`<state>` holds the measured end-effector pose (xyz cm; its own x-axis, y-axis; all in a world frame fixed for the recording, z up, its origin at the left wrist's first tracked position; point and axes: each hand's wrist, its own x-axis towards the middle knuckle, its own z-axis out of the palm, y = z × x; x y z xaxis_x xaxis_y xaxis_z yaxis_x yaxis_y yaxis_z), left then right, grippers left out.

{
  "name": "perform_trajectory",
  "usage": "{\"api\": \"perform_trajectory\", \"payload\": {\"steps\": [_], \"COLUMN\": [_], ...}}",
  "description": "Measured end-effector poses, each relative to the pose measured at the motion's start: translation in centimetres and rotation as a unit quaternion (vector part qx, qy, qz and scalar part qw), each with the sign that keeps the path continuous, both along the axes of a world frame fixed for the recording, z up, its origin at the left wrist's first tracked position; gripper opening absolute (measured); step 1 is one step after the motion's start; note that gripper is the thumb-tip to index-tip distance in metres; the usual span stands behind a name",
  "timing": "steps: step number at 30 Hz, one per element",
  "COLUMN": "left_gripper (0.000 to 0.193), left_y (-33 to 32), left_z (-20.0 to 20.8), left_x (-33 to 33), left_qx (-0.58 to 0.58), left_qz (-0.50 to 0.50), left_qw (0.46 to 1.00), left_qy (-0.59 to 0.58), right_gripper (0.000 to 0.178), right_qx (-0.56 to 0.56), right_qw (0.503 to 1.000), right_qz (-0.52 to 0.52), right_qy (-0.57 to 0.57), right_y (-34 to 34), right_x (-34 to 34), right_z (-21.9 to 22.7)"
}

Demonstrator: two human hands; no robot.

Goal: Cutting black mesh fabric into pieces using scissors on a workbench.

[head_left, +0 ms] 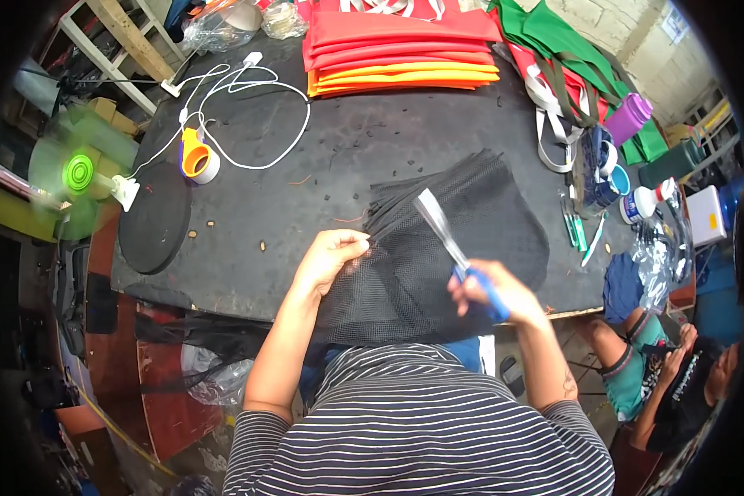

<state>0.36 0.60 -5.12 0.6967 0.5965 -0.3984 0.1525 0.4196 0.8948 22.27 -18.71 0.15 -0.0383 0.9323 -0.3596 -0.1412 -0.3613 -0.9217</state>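
Black mesh fabric (pixel 504 207) lies in overlapping layers at the front middle of the dark table and hangs over its near edge. My left hand (pixel 336 258) pinches the mesh at its left side, thumb and fingers closed on it. A pair of scissors (pixel 455 236) with blue handles is in my right hand (pixel 498 293), somewhat smeared by motion. The blades point up and left above the mesh and look nearly together. Whether they touch the fabric I cannot tell.
Red and orange folded bags (pixel 401 58) are stacked at the back. A tape dispenser (pixel 197 157), white cable (pixel 260 165) and running green fan (pixel 78 174) stand left. Pens (pixel 574 227), a white bottle (pixel 641 202) and a purple bottle (pixel 628 118) lie right. Another person (pixel 670 372) sits at lower right.
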Motion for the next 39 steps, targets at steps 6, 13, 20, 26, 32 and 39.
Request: {"api": "perform_trajectory", "payload": {"steps": [6,13,20,26,32,39], "left_gripper": [0.018,0.017,0.021,0.019,0.018,0.018], "left_y": [0.2,0.1,0.4,0.3,0.3,0.2], "left_z": [-0.4,0.2,-0.5,-0.2,-0.1,-0.3], "left_x": [-0.3,-0.5,-1.0,-0.9,-0.9,-0.9], "left_qx": [-0.066,-0.064,-0.113,-0.115,-0.105,-0.097], "left_qz": [-0.031,-0.015,-0.044,-0.038,-0.044,-0.049], "left_qw": [0.995,0.996,0.987,0.987,0.988,0.987], "left_qy": [-0.066,-0.055,-0.101,-0.106,-0.108,-0.117], "right_gripper": [0.037,0.034,0.036,0.031,0.024,0.025], "right_qx": [-0.077,-0.112,-0.101,-0.090,-0.090,-0.093], "right_qw": [0.996,0.992,0.992,0.994,0.993,0.992], "right_qz": [0.029,0.053,0.045,0.034,-0.016,-0.039], "right_qy": [0.029,0.027,0.065,0.060,0.074,0.072], "right_y": [-0.7,-0.2,0.7,1.2,1.4,1.5], "right_x": [-3.3,-3.6,-4.1,-4.4,-5.2,-5.6], "right_z": [-2.6,-3.1,-3.1,-3.1,-3.0,-3.3]}}
